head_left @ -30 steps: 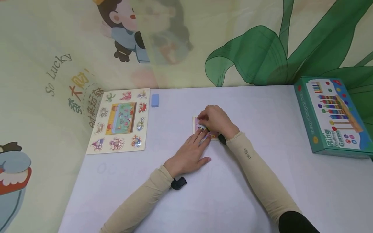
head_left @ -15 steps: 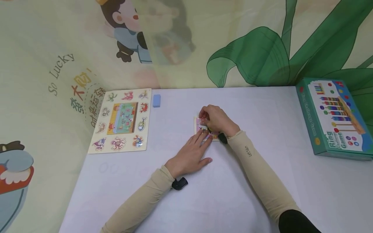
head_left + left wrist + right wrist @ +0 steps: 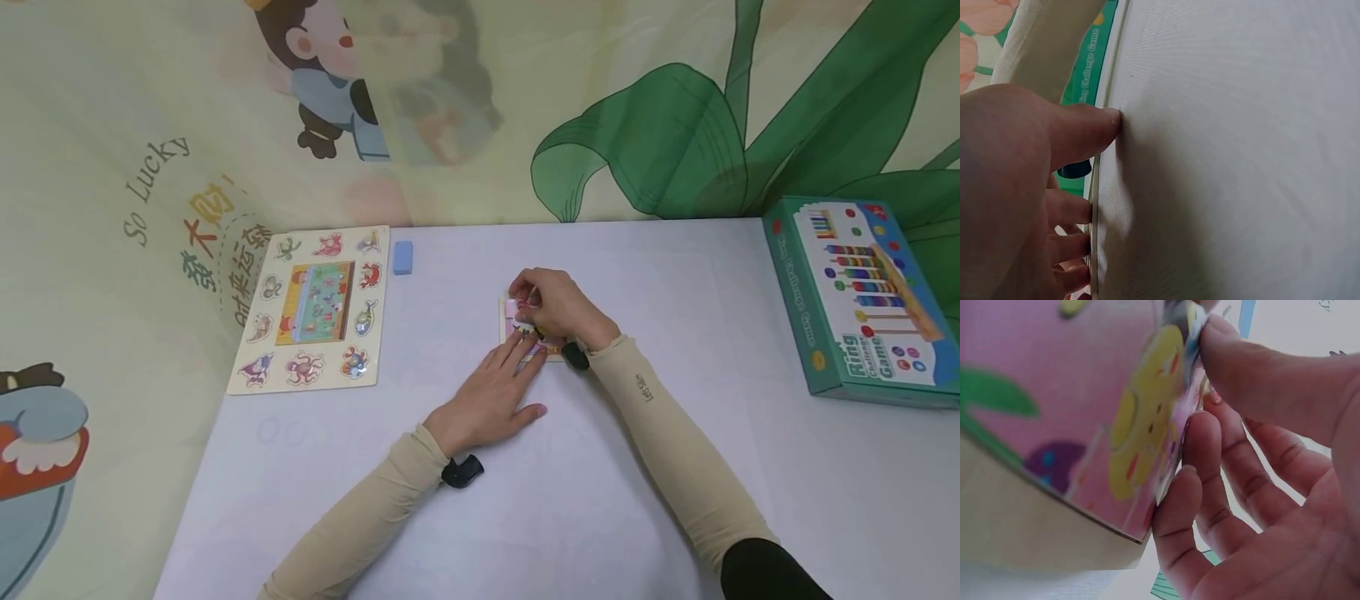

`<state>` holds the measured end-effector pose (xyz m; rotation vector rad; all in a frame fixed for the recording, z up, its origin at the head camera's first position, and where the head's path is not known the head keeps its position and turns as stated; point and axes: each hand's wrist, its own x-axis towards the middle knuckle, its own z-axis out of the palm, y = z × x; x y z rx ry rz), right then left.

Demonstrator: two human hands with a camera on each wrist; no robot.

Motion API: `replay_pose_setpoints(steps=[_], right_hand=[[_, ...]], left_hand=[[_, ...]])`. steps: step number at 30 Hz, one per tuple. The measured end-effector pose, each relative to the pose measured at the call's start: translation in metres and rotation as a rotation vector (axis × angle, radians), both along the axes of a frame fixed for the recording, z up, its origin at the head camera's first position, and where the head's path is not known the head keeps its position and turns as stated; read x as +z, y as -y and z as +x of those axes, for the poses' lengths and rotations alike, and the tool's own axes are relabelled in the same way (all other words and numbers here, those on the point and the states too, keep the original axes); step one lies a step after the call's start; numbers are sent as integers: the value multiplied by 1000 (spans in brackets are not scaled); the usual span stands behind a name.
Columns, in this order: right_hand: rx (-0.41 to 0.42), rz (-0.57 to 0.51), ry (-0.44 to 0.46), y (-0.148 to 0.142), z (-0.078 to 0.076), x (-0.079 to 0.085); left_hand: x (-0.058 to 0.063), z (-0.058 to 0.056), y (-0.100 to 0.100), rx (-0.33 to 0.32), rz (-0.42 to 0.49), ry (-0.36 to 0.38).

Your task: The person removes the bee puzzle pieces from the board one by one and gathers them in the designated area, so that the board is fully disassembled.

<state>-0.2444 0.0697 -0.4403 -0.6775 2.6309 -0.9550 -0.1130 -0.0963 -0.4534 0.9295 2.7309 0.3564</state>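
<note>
A small pink picture puzzle board (image 3: 507, 327) lies mid-table, partly covered by both hands. In the right wrist view its printed face (image 3: 1097, 419) fills the left side, with a yellow animal shape and a pale wooden edge. My right hand (image 3: 561, 310) is over the board and pinches a small white-and-blue puzzle piece (image 3: 1194, 330) between thumb and fingertips; most of that piece is hidden. My left hand (image 3: 487, 404) rests flat, its straight fingertips on the board's near edge and its thumb (image 3: 1088, 131) spread out to the side.
On the left lies a larger wooden board (image 3: 367, 346) with sea-animal pieces round a picture. A blue block (image 3: 402, 257) sits beside its upper right corner. A green game box (image 3: 862, 300) stands on the right. A printed cloth (image 3: 465, 192) hangs behind the white table (image 3: 600, 500).
My right fingertips have shifted slightly over the pink board, and a bit more of its upper left corner shows. The left hand stays in place.
</note>
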Motion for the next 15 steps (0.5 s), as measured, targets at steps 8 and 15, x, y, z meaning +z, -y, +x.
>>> replay_pose_setpoints(steps=[8, 15], right_hand=[[39, -1, 2, -1, 3, -1], [95, 4, -31, -2, 4, -2]], left_hand=[[-2, 1, 0, -6, -2, -26], [-2, 0, 0, -7, -13, -28]])
